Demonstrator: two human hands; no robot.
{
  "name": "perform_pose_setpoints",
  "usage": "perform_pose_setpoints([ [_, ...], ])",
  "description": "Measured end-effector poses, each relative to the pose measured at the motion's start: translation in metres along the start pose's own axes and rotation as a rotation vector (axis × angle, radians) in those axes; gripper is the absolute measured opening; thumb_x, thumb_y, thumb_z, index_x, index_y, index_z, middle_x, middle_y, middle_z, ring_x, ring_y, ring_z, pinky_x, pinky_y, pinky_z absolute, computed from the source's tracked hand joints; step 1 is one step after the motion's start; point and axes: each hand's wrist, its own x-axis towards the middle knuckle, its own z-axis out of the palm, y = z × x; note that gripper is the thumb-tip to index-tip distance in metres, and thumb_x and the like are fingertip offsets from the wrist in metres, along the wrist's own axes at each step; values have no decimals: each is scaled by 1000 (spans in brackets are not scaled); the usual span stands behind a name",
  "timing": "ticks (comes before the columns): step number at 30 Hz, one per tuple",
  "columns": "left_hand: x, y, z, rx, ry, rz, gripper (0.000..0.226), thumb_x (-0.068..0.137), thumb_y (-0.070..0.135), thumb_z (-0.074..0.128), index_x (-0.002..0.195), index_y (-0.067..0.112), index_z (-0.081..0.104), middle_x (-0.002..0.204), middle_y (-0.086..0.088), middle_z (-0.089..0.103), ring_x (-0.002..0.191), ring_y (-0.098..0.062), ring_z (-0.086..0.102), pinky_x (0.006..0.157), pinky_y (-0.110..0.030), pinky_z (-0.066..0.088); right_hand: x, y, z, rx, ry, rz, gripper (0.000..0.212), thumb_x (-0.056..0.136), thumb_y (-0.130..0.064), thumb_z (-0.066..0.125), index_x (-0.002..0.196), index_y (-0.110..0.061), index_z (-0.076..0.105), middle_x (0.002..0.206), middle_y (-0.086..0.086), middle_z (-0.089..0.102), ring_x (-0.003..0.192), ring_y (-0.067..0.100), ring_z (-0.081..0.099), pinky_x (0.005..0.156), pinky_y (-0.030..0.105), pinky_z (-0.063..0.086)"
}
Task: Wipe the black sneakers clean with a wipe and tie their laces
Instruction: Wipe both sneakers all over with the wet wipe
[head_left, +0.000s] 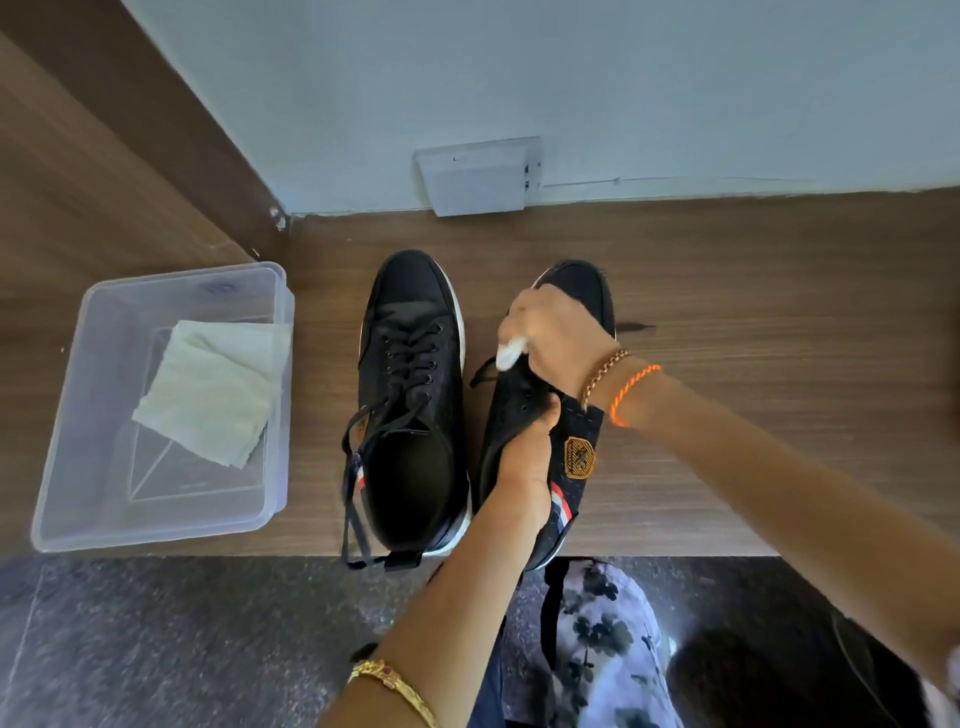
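Two black sneakers with white soles stand on a wooden table (727, 291). The left sneaker (410, 364) rests flat, its black laces untied and trailing over the table's front edge. The right sneaker (566, 457) is tilted on its side, showing a gold badge and a red, white and blue stripe. My left hand (530, 457) grips this sneaker at its opening. My right hand (556, 332) presses a crumpled white wipe (511, 353) against the upper near the toe. The hands hide most of the right sneaker's laces.
A clear plastic tub (78, 457) at the table's left holds several folded white wipes (213, 389). A white socket plate (478, 176) sits on the wall behind. Below the table's front edge are a dark speckled floor and my patterned trouser leg (608, 644).
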Motion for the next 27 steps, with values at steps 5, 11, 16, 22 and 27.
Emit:
perform_pose_setpoints([
  [5,-15,6,0,167,55,122,46,89,23,60,131,8,51,140,-5,49,130,-20,46,114,-30,29,12,13,-23,-220,-46,8,35,88,5,39,112,-8,62,117,15,54,112,32,47,84,36,44],
  [11,-21,5,0,305,-21,88,46,93,29,52,130,0,52,140,-12,50,131,-23,44,111,-27,30,33,29,-29,-178,-30,225,33,83,8,41,104,0,65,111,21,61,108,36,52,85,39,45],
  [16,-21,6,0,394,-29,74,46,94,33,49,121,-3,58,129,-17,59,123,-29,53,104,-33,41,3,-23,-17,-69,-311,-68,28,82,5,45,95,-5,67,101,16,63,100,33,58,86,38,48],
  [22,-30,9,1,456,-59,126,46,94,31,49,126,-1,55,134,-17,56,126,-25,50,97,-22,35,37,-1,-45,-183,-377,213,27,85,-22,60,96,2,62,97,19,58,94,39,59,76,39,47],
  [27,-33,10,4,537,-103,98,49,96,32,46,117,-11,57,126,-26,58,121,-32,53,97,-32,39,25,6,-47,-95,-329,261,16,87,-8,54,89,4,64,94,22,60,95,38,58,73,33,42],
])
